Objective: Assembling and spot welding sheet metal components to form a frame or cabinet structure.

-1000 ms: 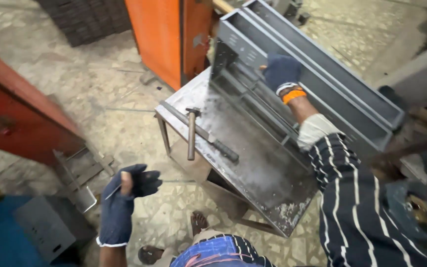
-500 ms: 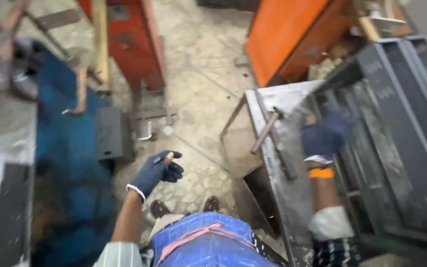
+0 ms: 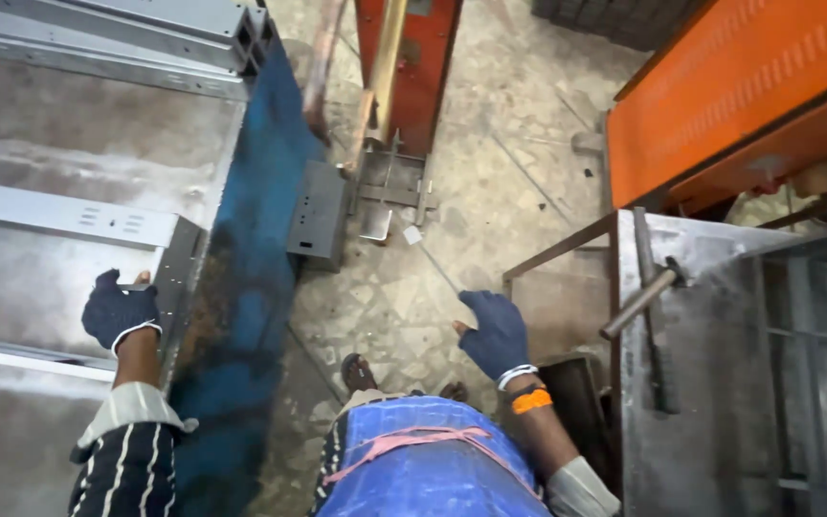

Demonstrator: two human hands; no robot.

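Head view: the left hand is closing its gloved fingers on the end of a grey metal channel lying on the desk; the right hand is hanging spread and empty. A sharp channel edge could be cutting through the glove, or the channel slipping off.

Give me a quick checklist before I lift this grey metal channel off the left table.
1. Left hand in dark glove, on the end of the grey folded sheet-metal channel: ok.
2. Firm grip around the channel: cannot tell, fingers partly hidden.
3. Right hand free: ok, open in the air over the stone floor.
4. Far end of the channel clear: cannot tell, out of view.
5. Footing: not ok, sandalled foot in the narrow gap beside the blue table edge.
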